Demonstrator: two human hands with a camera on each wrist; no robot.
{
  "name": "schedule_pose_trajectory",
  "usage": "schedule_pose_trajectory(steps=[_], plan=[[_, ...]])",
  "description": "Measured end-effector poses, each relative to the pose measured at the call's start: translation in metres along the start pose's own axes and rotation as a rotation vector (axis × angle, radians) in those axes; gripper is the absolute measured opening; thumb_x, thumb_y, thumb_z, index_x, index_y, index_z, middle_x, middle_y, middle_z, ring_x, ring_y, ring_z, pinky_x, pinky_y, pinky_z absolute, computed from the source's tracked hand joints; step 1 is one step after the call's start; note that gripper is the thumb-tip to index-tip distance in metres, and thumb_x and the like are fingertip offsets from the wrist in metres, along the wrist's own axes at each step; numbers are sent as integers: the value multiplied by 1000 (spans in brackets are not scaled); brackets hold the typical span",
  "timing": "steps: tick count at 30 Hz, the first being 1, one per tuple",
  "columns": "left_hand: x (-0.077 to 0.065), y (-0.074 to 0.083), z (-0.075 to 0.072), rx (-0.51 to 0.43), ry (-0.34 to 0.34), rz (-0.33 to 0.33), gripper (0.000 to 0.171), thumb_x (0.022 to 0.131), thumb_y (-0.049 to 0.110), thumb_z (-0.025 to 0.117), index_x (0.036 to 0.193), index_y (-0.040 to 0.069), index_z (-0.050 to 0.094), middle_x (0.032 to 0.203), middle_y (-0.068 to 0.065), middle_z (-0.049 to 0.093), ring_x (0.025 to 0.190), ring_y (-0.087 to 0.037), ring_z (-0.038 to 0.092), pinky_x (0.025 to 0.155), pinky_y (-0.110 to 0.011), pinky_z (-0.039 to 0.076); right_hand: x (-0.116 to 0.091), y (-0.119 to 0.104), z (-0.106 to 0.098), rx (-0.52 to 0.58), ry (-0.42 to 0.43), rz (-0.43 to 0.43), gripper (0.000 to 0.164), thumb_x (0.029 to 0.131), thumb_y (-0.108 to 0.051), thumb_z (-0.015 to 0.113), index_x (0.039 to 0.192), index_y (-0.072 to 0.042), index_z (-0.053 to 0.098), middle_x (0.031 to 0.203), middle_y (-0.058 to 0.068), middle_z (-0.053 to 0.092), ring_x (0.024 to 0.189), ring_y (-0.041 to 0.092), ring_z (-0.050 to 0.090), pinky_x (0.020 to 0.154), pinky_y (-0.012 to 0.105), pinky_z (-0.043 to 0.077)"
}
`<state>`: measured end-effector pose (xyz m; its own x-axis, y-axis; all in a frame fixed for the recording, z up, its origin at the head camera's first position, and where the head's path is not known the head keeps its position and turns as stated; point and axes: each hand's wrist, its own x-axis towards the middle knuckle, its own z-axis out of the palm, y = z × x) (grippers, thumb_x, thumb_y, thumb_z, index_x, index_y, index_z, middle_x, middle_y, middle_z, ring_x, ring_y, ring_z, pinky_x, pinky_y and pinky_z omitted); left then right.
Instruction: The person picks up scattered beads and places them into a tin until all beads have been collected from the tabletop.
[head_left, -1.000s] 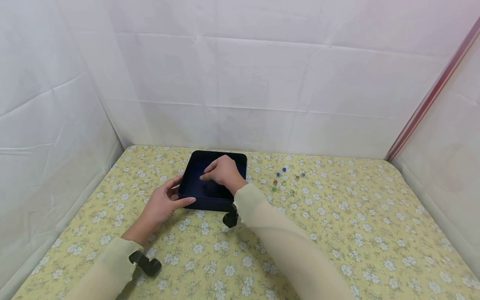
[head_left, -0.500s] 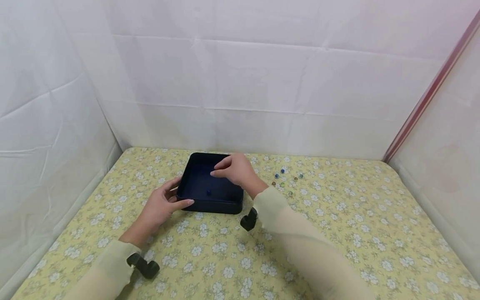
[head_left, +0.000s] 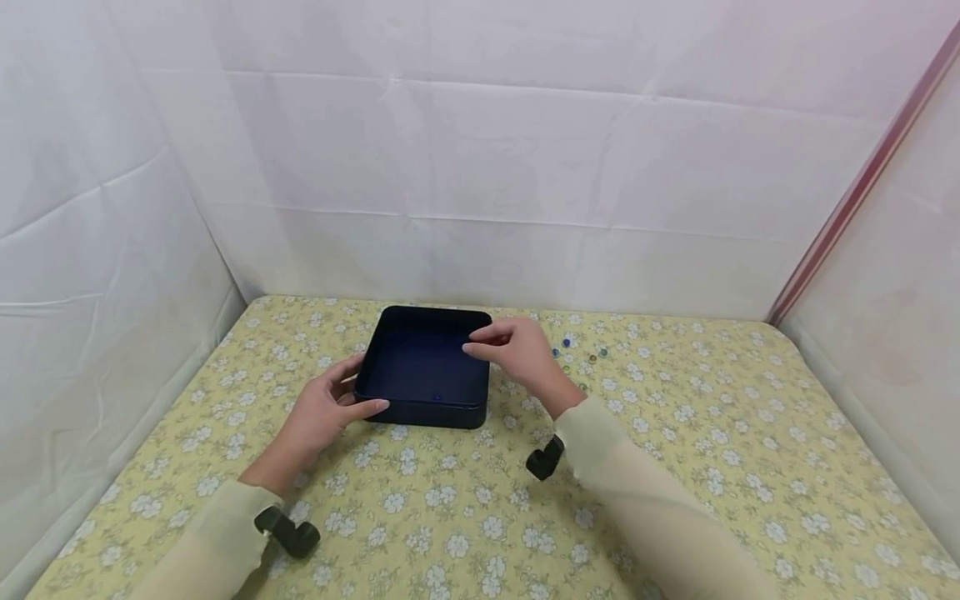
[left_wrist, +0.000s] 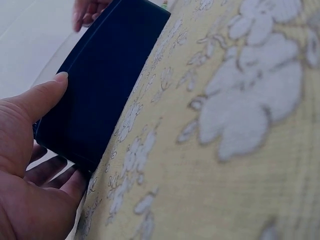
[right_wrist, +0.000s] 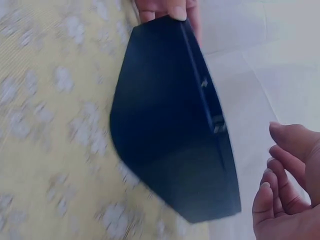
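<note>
A dark blue square tray (head_left: 420, 367) with raised walls stands on the flowered cloth. My left hand (head_left: 322, 417) grips its near left corner, the thumb over the rim and the fingers against the outer side. Inside the tray, by the near wall, lies a small dark blue marble (head_left: 438, 397). Over the tray's right rim is my right hand (head_left: 519, 350). In the right wrist view, thumb and loosely bent fingers (right_wrist: 280, 185) stand apart with nothing between them. Several glass marbles (head_left: 567, 342), blue, green and amber, lie right of the tray, some partly hidden by the right hand.
The yellow flowered cloth (head_left: 420, 517) covers the table. White sheet walls (head_left: 480, 150) enclose it at the back and both sides. A red strip (head_left: 862, 200) runs up the back right corner.
My right hand has moved right, from above the tray's middle to its right rim. The dark blue marble came into view in the tray and rolled toward the near wall. My left hand keeps its grip.
</note>
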<state>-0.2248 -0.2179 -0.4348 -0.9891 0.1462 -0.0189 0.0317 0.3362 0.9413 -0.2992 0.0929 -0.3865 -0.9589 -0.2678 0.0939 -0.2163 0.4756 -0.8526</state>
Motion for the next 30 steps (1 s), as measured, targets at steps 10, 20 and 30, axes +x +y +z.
schedule_pose_trajectory(steps=[10,20,30], plan=[[0,0,-1,22,3,-3,94,89,38,81,164,20,27,168,-12,29,150,-37,39,107,-35,53,-16,28,-23,80,86,-50,30,91,-31,80,116,-14,80,118,2,73,101,20,70,87,41,61],[2,-1,-1,27,7,-4,94,89,38,82,164,21,28,168,-12,30,149,-36,41,107,-38,54,-28,54,-43,111,133,-48,36,92,-33,80,120,-10,77,119,7,71,103,21,67,89,47,60],[2,-2,-1,44,11,-6,94,88,40,82,164,23,28,168,-11,31,148,-36,42,108,-44,52,-38,76,-63,139,130,11,44,91,-39,80,123,-9,76,116,6,72,102,27,70,91,49,60]])
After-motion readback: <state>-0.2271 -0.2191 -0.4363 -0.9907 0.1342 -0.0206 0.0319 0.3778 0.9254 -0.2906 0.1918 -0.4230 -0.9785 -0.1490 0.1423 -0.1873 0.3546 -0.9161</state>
